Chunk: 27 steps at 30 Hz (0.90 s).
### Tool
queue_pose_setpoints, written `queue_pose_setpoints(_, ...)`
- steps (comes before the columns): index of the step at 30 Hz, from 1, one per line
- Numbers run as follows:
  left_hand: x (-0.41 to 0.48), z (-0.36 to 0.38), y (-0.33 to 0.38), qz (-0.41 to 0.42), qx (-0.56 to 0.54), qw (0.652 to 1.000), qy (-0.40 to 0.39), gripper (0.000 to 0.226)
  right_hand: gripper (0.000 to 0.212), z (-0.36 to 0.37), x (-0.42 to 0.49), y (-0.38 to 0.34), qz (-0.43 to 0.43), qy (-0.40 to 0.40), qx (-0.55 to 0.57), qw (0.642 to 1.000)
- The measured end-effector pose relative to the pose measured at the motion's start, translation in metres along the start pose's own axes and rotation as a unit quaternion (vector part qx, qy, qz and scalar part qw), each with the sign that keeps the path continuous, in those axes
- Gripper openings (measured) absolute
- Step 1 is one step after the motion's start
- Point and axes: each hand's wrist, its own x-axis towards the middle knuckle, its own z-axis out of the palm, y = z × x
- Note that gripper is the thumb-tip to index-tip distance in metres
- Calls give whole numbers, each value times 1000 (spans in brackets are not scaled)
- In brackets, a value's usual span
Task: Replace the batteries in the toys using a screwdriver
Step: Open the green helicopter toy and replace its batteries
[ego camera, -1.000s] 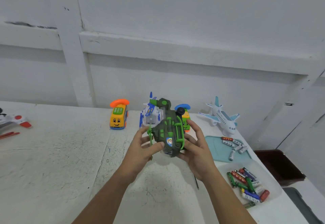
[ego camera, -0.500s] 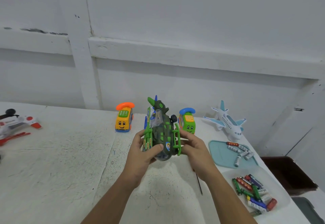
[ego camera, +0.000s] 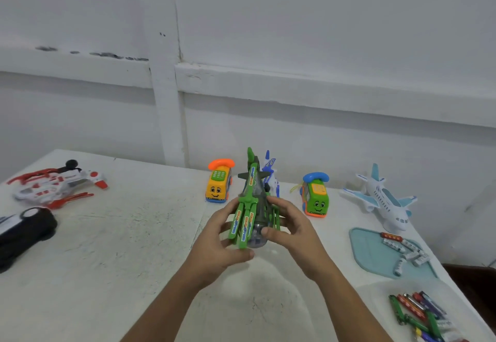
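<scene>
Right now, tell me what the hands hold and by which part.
Both hold the green toy helicopter: left hand at its folded rotor blades, right hand on the opposite side.

We see only slivers of the blue and white toy [ego camera: 271, 180] behind the green helicopter [ego camera: 251, 204]. Our left hand [ego camera: 214, 245] and right hand [ego camera: 298, 234] grip the helicopter from either side and cover its lower body, so its underside is hidden. The black toy [ego camera: 24, 231] runs off the left edge, the colored batteries [ego camera: 413, 306] off the bottom edge, and the dark bin [ego camera: 475, 285] off the right. Battery labels are too small to read.
</scene>
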Motion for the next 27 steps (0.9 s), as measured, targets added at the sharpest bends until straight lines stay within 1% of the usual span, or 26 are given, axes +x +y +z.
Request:
queue_pose_setpoints(6, 11, -56, -1, 31, 48, 998, 36, 88, 62, 50, 30, 3, 3, -28, 26, 999)
queue_pose_setpoints(9, 22, -97, -3, 33, 36, 998, 36, 84, 65, 84, 52, 3, -1, -44, 35, 998)
queue_pose_setpoints(12, 36, -143, 0, 23, 40, 998, 36, 84, 61, 124, 77, 3, -1, -48, 55, 997)
queue_pose_setpoints(16, 64, -209, 3, 7, 59, 998, 19, 87, 58, 177, 118, 6, 12, -49, 84, 995)
queue_pose_setpoints(20, 95, -264, -4, -10, 90, 996, -3, 89, 54, 222, 158, 16, 41, -38, 90, 994)
queue_pose_setpoints(24, 125, -294, -19, -41, 87, 995, -24, 93, 54, 250, 193, 29, 82, -17, 98, 992)
queue_pose_setpoints(27, 141, -304, -29, -51, 77, 995, -42, 89, 58, 262, 210, 39, 114, 7, 115, 987)
